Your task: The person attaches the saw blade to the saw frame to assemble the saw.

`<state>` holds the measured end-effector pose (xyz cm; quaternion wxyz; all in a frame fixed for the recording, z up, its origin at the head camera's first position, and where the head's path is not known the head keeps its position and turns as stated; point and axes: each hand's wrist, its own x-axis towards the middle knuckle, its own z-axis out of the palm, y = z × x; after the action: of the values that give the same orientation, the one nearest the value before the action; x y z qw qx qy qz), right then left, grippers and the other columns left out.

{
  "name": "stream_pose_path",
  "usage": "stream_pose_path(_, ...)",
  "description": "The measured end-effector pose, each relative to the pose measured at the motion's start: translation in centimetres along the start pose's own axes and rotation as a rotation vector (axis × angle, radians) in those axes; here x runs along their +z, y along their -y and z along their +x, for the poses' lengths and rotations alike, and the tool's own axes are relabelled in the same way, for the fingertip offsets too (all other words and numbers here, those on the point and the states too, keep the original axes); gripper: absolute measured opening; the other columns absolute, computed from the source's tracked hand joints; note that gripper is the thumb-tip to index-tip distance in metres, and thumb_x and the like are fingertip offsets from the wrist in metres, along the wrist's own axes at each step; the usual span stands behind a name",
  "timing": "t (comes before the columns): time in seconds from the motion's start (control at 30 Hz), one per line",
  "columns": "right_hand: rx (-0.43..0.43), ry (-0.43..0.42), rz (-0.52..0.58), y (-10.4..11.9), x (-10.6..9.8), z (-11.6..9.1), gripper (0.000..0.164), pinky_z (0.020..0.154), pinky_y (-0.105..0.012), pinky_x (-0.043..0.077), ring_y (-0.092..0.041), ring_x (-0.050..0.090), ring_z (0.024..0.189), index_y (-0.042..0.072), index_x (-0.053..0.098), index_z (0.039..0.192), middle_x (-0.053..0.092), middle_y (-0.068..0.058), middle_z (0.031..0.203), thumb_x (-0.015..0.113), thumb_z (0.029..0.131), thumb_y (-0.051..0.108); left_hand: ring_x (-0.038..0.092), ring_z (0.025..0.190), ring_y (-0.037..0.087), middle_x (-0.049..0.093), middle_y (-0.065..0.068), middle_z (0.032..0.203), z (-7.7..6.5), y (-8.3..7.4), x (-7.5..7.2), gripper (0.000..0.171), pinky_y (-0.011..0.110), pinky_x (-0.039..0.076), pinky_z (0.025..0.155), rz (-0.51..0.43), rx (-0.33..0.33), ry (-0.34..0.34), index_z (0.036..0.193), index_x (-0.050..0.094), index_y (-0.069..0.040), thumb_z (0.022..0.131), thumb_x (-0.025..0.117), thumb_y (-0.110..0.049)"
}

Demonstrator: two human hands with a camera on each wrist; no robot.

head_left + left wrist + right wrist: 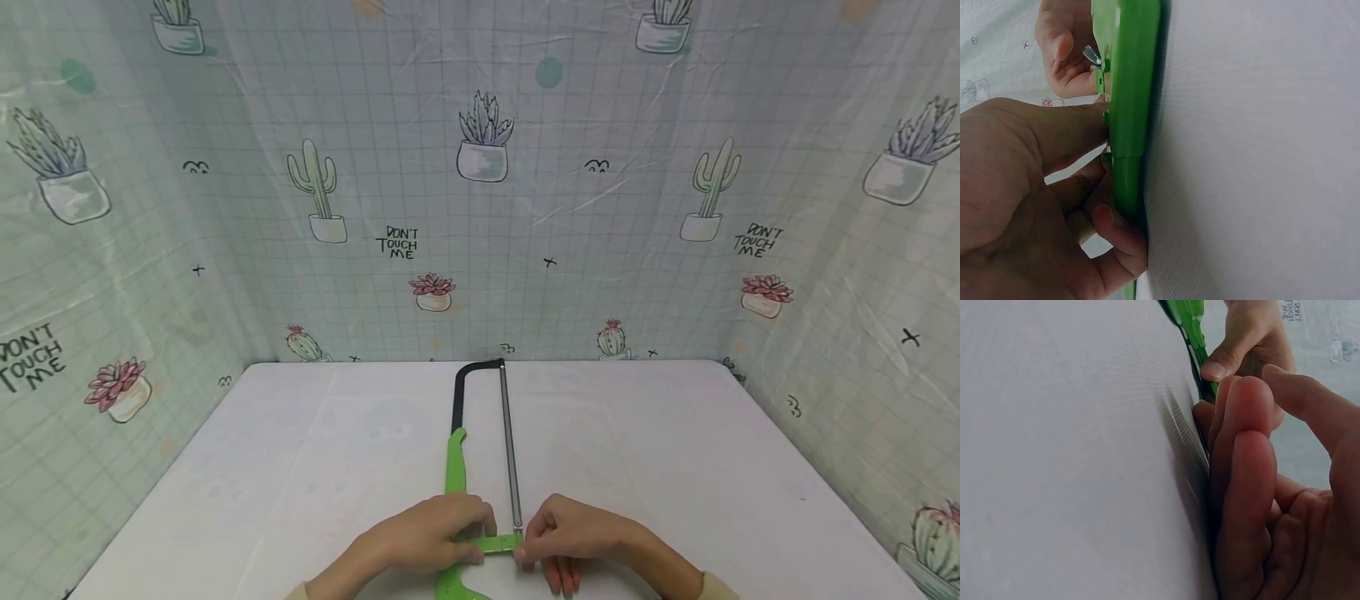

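A hacksaw (455,467) with a green handle and a black front frame lies flat on the white table, its grey blade (510,450) running along the right side. My left hand (431,533) grips the green frame near the handle; in the left wrist view its thumb and fingers (1119,237) close on the green part. At the blade's near end, my right hand (573,529) pinches the end of the green crosspiece (498,544) between thumb and forefinger. A small metal wing nut (1091,56) sticks out beside it. The right hand's other fingers (1247,487) rest along the tabletop.
The white table (637,442) spreads out on both sides of the saw. A pale curtain (547,208) printed with cacti and potted plants stands behind the table and at both sides.
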<state>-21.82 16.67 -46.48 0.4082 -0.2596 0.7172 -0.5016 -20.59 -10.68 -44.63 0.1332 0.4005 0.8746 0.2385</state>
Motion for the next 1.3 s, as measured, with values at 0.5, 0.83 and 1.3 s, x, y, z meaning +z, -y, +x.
stream_pose_path(0.5, 0.029, -0.1, -0.038, 0.5, 1.0, 0.0, 0.048, 0.039, -0.017, 0.042, -0.003, 0.053, 0.038, -0.015, 0.066, 0.083, 0.06, 0.0, 0.051, 0.072, 0.094, 0.031, 0.048, 0.084, -0.003, 0.055, -0.018, 0.092, 0.0, -0.1, -0.1, 0.016, 0.017, 0.044, 0.076, -0.001, -0.005, 0.004, 0.109, 0.066, -0.026, 0.095, 0.073, -0.029)
stream_pose_path(0.83, 0.004, -0.059, -0.031, 0.4, 0.7, -0.1, 0.046, 0.041, -0.016, 0.043, -0.002, 0.055, 0.04, -0.016, 0.065, 0.085, 0.052, -0.052, 0.074, 0.07, 0.095, 0.028, 0.048, 0.084, -0.003, 0.055, -0.018, 0.092, 0.0, -0.1, 0.0, 0.016, 0.017, 0.044, 0.076, 0.006, -0.01, 0.001, 0.109, 0.066, -0.028, 0.095, 0.073, -0.029)
stream_pose_path(1.3, -0.007, -0.01, -0.003, 0.1, 0.3, 0.0, 0.046, 0.042, -0.015, 0.043, -0.001, 0.056, 0.042, -0.018, 0.061, 0.087, 0.056, -0.04, 0.063, 0.068, 0.096, 0.027, 0.049, 0.084, -0.003, 0.056, -0.019, 0.093, 0.1, -0.1, 0.0, 0.017, 0.018, 0.045, 0.077, -0.013, -0.034, 0.011, 0.111, 0.067, -0.028, 0.095, 0.073, -0.031)
